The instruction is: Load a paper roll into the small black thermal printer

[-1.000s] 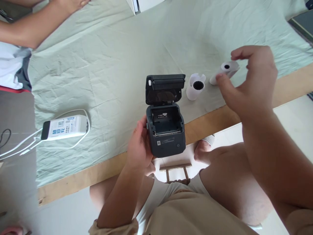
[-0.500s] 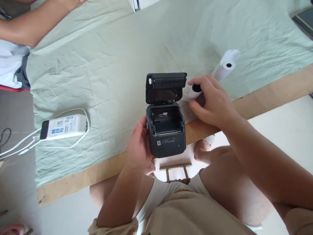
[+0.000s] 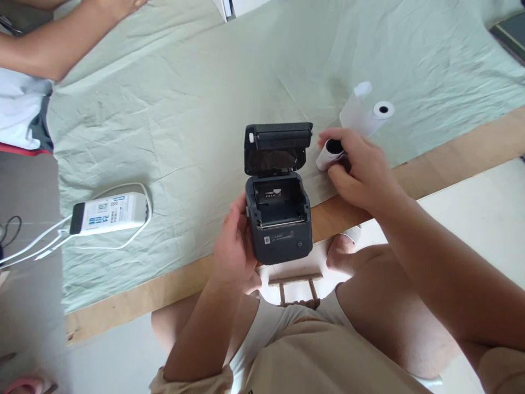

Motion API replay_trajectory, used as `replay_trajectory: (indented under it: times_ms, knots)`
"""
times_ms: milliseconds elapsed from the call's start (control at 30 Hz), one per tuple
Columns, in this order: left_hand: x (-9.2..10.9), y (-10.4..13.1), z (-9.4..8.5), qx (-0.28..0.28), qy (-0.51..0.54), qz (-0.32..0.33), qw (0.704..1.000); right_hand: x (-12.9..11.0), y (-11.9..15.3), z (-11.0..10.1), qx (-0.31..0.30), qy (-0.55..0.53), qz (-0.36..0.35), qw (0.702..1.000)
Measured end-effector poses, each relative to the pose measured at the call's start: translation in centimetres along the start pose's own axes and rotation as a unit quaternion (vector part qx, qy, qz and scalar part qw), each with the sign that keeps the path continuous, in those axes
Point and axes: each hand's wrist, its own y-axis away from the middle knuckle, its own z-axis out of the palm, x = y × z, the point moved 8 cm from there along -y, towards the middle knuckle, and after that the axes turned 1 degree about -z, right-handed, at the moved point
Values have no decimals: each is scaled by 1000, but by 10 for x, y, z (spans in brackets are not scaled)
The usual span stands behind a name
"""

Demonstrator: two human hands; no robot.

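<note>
A dark label printer is held near the table's front edge, its lid raised and its inner bay bare. My left hand grips the printer's left side. Right of the printer, my right hand has its thumb and fingers around a small white paper roll with a black core. Just behind that hand a second white roll stands on the cloth, a loose strip of paper curling out to its left.
A white power strip with cables lies on the left of the green cloth. Another person's arm rests at the upper left. A white object is at the far edge, a dark item at the upper right.
My right hand has moved slightly right with the small roll, away from the printer. The loose paper strip by the standing roll now extends further left. My left hand and the printer have hardly moved.
</note>
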Motion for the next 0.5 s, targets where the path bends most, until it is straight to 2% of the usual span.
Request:
replay_trajectory:
  times_ms: [100, 267, 367, 433, 500]
  knots:
    - [0, 0, -1, 11, 1, -1, 1000, -3, 0, 0, 12, 21, -16, 1000]
    - [2, -1, 1, -4, 0, 9, 1000, 5, -3, 2, 34, 33, 34, 998]
    - [4, 1, 0, -13, -20, 22, 999, 7, -4, -5, 61, 9, 53, 997]
    - [5, 2, -1, -26, -43, 29, 998, 0, -2, -16, 94, -33, 44, 994]
    - [5, 3, -2, -30, -55, 35, 997, -20, 2, -28, 128, -77, 5, 989]
